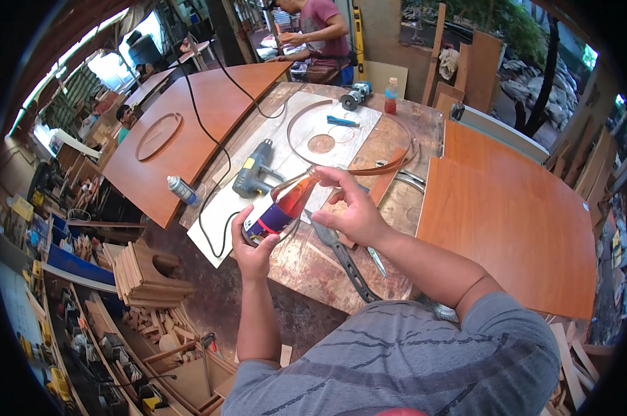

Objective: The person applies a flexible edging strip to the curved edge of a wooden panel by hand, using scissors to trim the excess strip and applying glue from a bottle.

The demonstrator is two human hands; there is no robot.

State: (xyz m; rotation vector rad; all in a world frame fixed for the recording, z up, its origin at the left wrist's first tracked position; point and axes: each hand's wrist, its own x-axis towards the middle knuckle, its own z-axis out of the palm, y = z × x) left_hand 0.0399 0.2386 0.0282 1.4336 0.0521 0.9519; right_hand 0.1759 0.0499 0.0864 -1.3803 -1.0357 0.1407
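Note:
My left hand [253,251] is wrapped round a clear bottle [275,216] with a purple label and orange-red contents, tilted with its neck up to the right. Beside the neck is my right hand [357,213], its index finger reaching the bottle's mouth and its thumb spread away. Whether that finger presses on the mouth is hard to tell. Just beyond the bottle a grey heat gun [251,170] lies on a white board. Below my right hand, a long dark slotted tool [354,269] rests on the worn workbench [303,267].
A coiled brown edging strip [292,132], an angle grinder [355,96] and another bottle [391,97] occupy the bench's far side. A spray can [181,188] stands left. Large brown panels [514,222] flank the bench. A co-worker [318,31] stands beyond; black cords hang across.

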